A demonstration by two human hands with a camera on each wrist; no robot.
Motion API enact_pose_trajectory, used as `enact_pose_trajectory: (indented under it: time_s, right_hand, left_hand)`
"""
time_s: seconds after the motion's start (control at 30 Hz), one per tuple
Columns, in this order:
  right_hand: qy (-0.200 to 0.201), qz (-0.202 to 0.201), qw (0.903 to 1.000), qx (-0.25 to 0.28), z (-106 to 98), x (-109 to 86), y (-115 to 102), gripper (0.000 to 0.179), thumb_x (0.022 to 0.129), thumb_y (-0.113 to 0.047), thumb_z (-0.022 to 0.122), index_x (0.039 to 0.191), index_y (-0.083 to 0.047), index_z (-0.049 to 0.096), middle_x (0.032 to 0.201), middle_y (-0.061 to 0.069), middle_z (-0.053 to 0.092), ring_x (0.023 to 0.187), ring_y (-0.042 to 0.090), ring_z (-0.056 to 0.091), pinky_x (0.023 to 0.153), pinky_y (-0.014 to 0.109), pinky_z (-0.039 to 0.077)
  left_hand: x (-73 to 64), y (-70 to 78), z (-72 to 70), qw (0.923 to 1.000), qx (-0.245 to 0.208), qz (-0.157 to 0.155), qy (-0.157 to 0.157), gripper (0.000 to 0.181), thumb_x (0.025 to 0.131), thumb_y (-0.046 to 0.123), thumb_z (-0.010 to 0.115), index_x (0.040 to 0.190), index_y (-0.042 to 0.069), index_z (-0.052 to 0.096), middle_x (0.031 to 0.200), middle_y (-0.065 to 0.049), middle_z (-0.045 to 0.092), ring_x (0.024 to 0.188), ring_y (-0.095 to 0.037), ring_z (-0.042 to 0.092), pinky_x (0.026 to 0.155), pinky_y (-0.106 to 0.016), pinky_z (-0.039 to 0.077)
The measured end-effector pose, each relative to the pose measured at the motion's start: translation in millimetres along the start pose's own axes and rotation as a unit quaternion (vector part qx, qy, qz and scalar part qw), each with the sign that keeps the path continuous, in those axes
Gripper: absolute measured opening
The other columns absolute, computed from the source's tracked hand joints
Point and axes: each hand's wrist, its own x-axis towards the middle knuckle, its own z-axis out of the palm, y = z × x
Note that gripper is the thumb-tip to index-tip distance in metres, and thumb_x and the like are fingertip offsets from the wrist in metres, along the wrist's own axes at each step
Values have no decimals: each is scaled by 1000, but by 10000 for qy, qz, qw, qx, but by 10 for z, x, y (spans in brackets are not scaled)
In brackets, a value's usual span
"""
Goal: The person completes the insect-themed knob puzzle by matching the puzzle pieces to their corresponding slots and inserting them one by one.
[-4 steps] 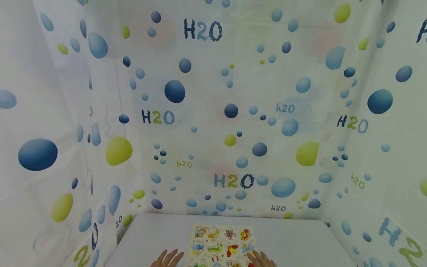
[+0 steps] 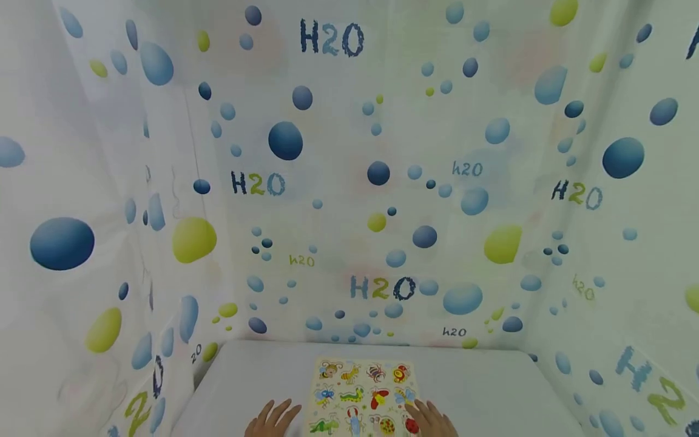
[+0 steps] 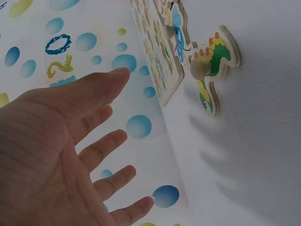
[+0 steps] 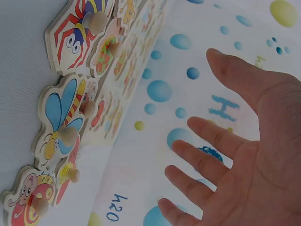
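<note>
A pale puzzle board (image 2: 312,400) with colorful insect pictures lies on the white table. My left hand (image 2: 269,420) is beside its left edge, fingers spread, holding nothing. In the left wrist view, a green and yellow caterpillar piece (image 3: 218,57) with a wooden knob lies on the table, apart from the left hand's fingertips (image 3: 123,136). My right hand (image 2: 431,420) overlaps the board's lower right corner in the head view, its fingers loosely extended and holding nothing. Near it, the right wrist view shows a spider piece (image 4: 75,41), a dragonfly piece (image 4: 52,123) and a red bug piece (image 4: 30,200), all knobbed.
White table surface (image 2: 491,388) lies around the board. Behind and on both sides hang white curtains (image 2: 338,145) printed with blue and green drops and H2O lettering. More knobbed pieces, such as a red and green one (image 4: 107,54), are between the near pieces and the board.
The head view has tipped slightly downward, so curtains and table sit higher and more of the board's lower row shows. Both hands stay in nearly the same place beside the board.
</note>
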Motion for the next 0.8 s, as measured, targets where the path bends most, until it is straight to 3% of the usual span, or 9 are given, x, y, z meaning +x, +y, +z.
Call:
enact_pose_trajectory:
  time_s: [0.13,0.27,0.4,0.53,0.67,0.8]
  right_hand:
    - [322,281,9990,-140,-109,-128,-152,70,86,-54,79,130,-2,66,130,26,64,119,55,58,91,73,46]
    - [452,717,9961,-247,-146,-243,-299,65,82,-49,86,125,-3,70,128,22,66,117,49,61,94,65,49]
    - [715,1173,9898,-380,-187,-230,-383,63,77,-46,90,123,-6,72,128,18,68,118,42,64,97,60,50]
    - [850,1373,9855,-530,-212,-234,-404,56,76,-41,92,118,-7,74,125,14,69,114,38,66,92,58,53]
    - [839,1503,9836,-529,-187,-274,-376,50,73,-36,94,111,-8,75,117,12,72,105,36,68,84,55,55]
    - [891,1914,9763,-484,-148,-282,-291,46,72,-29,95,108,-7,76,113,12,72,102,36,69,83,54,56]
  left_hand:
    - [-35,74,-117,9997,5,16,-232,77,80,58,82,136,10,61,137,-15,62,124,-52,55,84,-70,50]
    - [-66,135,-226,9975,-211,-276,-621,74,77,37,90,138,8,61,142,-18,58,130,-54,50,92,-73,46]
    - [-17,175,-302,9961,-239,-510,-674,72,78,35,91,139,10,62,145,-18,56,132,-53,49,95,-72,45]
    - [-11,185,-307,9934,-308,-709,-844,67,81,35,89,137,9,63,142,-19,57,128,-50,54,94,-68,48]
    - [-71,173,-312,9830,-533,-1136,-1337,61,84,34,86,134,7,64,131,-20,64,116,-45,63,89,-63,53]
    - [-109,148,-321,9731,-571,-1471,-1680,57,86,34,85,131,5,66,116,-15,69,105,-40,68,84,-59,55]
